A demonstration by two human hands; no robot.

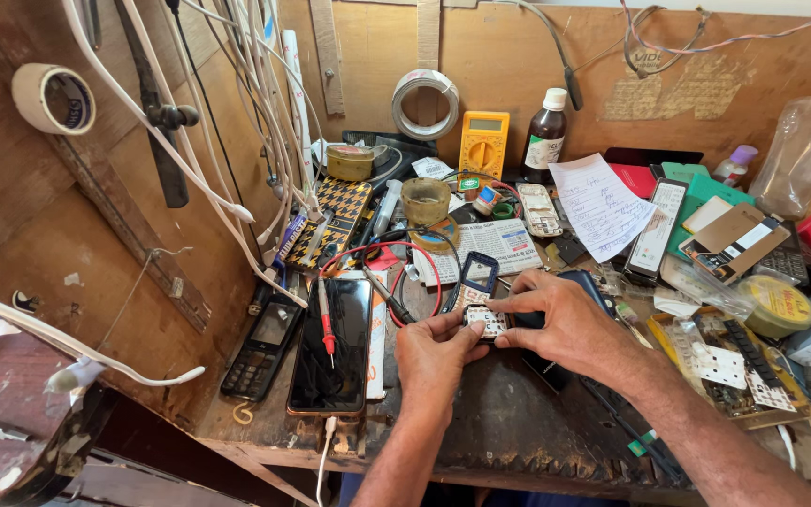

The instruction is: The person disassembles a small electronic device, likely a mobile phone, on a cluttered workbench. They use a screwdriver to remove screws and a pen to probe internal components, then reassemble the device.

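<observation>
Along the back of your wooden workbench [509,422] stand the containers: a brown glass bottle [544,131] with a white cap, upright by the wall; its contents cannot be made out through the dark glass. Just left of it leans a yellow multimeter [483,143]. Nearer you sits a round open tin [425,200] of dull yellowish paste, and behind that a smaller round tin [350,161] with its lid on. On your far right lies a flat round yellow tub [779,305], closed, and a crumpled clear plastic bag [804,155] leans on the wall; what it holds is not clear.

At the middle of the bench, just ahead of you, is the small blue keypad phone [477,293], lying face up. Its screen end points away from you, dark and glossy in a blue frame, while the near end shows a pale keypad of small square keys. Your left hand [436,357] pinches the phone's lower edge between thumb and fingers. Your right hand [565,324] curls over from the side, its fingertips pressed on the keypad. Beside your left hand rests a large black smartphone [332,345], with a red probe [327,319] lying across its glass.
</observation>
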